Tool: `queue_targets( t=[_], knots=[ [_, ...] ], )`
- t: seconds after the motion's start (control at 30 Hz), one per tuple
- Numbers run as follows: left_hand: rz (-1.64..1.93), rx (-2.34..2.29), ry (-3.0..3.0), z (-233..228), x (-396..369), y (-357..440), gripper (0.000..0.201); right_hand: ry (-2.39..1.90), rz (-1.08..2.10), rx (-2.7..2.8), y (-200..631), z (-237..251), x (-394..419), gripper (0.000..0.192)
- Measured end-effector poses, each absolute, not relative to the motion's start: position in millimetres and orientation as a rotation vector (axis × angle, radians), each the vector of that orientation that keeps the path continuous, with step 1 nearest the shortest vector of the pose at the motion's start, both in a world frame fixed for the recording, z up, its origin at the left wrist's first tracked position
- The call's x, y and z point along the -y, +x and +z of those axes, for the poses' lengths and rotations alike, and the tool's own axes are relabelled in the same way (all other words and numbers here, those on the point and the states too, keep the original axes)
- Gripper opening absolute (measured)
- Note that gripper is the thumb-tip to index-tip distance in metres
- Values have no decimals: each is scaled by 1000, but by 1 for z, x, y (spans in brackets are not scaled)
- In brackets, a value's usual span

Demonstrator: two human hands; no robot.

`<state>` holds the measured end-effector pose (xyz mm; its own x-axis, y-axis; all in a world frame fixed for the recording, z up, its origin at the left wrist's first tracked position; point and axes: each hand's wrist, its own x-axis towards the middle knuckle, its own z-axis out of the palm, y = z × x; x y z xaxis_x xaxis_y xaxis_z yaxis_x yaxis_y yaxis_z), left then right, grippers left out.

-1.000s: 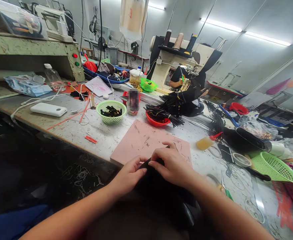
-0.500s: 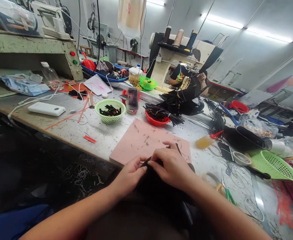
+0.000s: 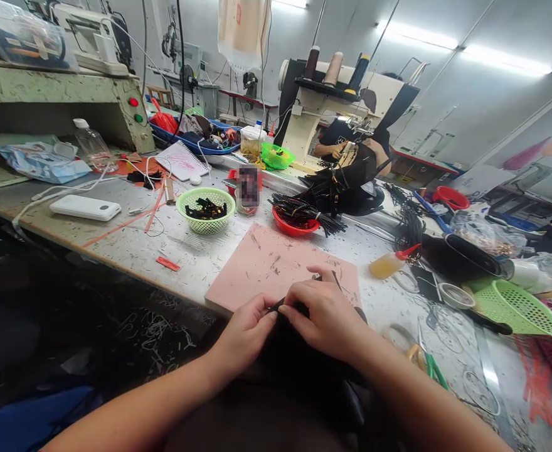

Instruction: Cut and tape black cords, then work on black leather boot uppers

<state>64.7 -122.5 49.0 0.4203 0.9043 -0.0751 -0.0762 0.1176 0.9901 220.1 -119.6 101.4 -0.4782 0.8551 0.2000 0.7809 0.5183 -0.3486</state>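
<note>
Both of my hands meet at the near edge of a pink cutting mat (image 3: pixel 276 260). My left hand (image 3: pixel 244 333) pinches the end of a thin black strip (image 3: pixel 277 306) from the left. My right hand (image 3: pixel 320 314) grips the same strip from the right, fingers curled over it. Under the hands lies a black bag piece (image 3: pixel 299 370) on my lap. A thin black strip end (image 3: pixel 336 280) pokes out past my right hand on the mat.
Behind the mat stand a green basket of black parts (image 3: pixel 205 210), a red bowl of black strips (image 3: pixel 297 225) and a small jar (image 3: pixel 248 188). Scissors (image 3: pixel 426 361), a glue bottle (image 3: pixel 386 263) and a green strainer (image 3: pixel 518 307) lie right. A person works at a sewing machine (image 3: pixel 337 100).
My hands stay at the mat's near edge, working the black strip with small finger shifts. The view has drifted slightly. The person at the sewing machine has moved their arms.
</note>
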Motion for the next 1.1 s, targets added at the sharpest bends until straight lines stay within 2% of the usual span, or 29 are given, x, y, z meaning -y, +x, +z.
queue_targets(
  t=[0.23, 0.5, 0.7, 0.93, 1.1],
  knots=[
    [860, -871, 1067, 54, 126, 69, 16, -1370, 82, 2368, 229, 111, 121, 3],
    [860, -826, 929, 56, 129, 73, 21, -1356, 205, 2382, 235, 114, 117, 12],
    [850, -829, 970, 59, 126, 73, 22, -1393, 175, 2380, 233, 111, 116, 10],
    [731, -887, 995, 59, 116, 72, 33, -1325, 218, 2468, 237, 114, 122, 8],
    [692, -872, 945, 63, 114, 73, 36, -1353, 219, 2400, 248, 114, 121, 12]
  ],
)
